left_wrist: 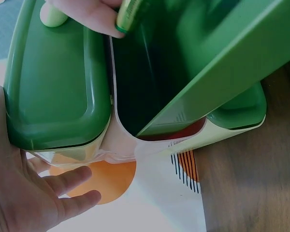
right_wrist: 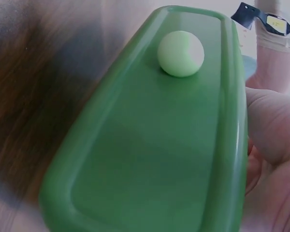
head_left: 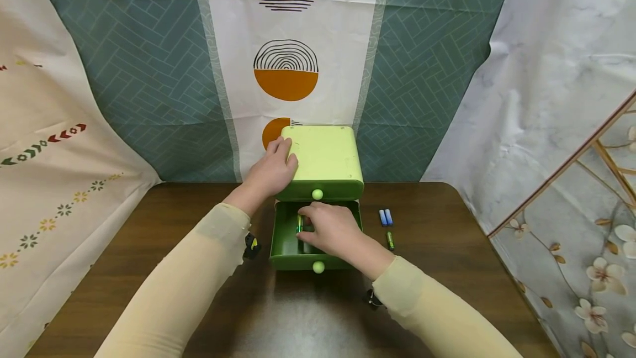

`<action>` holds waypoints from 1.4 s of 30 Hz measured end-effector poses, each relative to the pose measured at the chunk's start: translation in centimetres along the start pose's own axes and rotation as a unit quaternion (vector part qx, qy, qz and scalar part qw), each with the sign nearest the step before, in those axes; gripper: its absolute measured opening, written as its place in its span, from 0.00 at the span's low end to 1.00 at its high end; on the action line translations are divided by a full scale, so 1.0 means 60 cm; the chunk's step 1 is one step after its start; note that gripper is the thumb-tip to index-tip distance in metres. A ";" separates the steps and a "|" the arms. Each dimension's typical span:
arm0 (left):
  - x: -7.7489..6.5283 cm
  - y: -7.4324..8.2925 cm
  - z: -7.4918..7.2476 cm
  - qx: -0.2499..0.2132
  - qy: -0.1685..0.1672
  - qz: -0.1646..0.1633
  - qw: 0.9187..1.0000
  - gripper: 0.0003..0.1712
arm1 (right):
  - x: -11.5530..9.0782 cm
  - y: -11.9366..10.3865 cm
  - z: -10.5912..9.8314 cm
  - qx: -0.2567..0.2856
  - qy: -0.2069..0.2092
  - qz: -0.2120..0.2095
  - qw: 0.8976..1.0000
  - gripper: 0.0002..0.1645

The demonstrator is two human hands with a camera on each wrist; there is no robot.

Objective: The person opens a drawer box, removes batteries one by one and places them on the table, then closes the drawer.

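A small two-drawer cabinet (head_left: 325,153) with a light green shell stands on the table, its lower drawer (head_left: 285,247) pulled out. My left hand (head_left: 270,173) rests on the cabinet's top left edge; in the left wrist view its fingers (left_wrist: 67,181) extend along the cabinet's side. Over the open drawer, my right hand (head_left: 330,228) pinches a green battery (head_left: 300,224) between thumb and fingers. That battery (left_wrist: 130,14) also shows at the top of the left wrist view. In the right wrist view, the drawer front (right_wrist: 150,135) with its round knob (right_wrist: 181,54) hides the battery.
On the wooden table (head_left: 437,269), right of the drawer, lie two blue and white batteries (head_left: 385,217) side by side and one green battery (head_left: 390,240). The upper drawer (head_left: 298,189) is closed. A patterned cloth (head_left: 149,70) hangs behind the table.
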State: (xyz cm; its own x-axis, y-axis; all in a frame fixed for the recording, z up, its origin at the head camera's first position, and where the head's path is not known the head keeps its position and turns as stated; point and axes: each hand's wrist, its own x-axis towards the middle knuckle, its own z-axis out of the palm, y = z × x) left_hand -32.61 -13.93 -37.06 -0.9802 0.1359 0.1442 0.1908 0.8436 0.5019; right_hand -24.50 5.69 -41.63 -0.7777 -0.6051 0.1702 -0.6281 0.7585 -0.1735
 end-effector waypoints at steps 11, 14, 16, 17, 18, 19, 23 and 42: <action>0.000 -0.002 0.001 -0.003 0.002 -0.004 1.000 0.40 | -0.027 0.020 -0.008 0.018 0.048 -0.009 0.999 0.28; -0.001 -0.002 0.001 -0.005 0.003 -0.003 1.000 0.40 | -0.033 0.025 -0.010 0.021 0.056 -0.006 0.998 0.28; -0.001 -0.002 0.000 -0.005 0.002 -0.003 1.000 0.40 | -0.037 0.027 -0.012 0.025 0.059 -0.004 0.998 0.28; -0.001 -0.001 0.000 -0.005 0.002 -0.004 1.000 0.40 | -0.040 0.028 -0.013 0.026 0.062 -0.003 0.998 0.28; -0.001 -0.001 0.000 -0.005 0.001 -0.004 1.000 0.40 | -0.042 0.030 -0.014 0.027 0.065 -0.003 0.998 0.28; -0.001 -0.001 0.000 -0.005 0.001 -0.004 1.000 0.40 | -0.045 0.031 -0.015 0.029 0.067 -0.002 0.997 0.28; 0.000 -0.001 -0.001 -0.005 0.000 -0.004 1.000 0.40 | -0.053 0.036 -0.019 0.032 0.076 -0.001 0.997 0.28; 0.002 -0.003 0.000 -0.016 -0.007 -0.002 1.000 0.41 | -0.086 0.065 -0.031 0.057 0.090 0.017 0.994 0.27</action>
State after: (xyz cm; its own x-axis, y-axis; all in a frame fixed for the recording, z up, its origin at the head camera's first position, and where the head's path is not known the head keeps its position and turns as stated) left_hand -32.75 -14.09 -37.15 -0.9815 0.1407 0.1297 0.1886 0.8269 0.5299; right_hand -22.88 12.22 -41.39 -0.7878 -0.5189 0.3319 -0.6085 0.7391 -0.2888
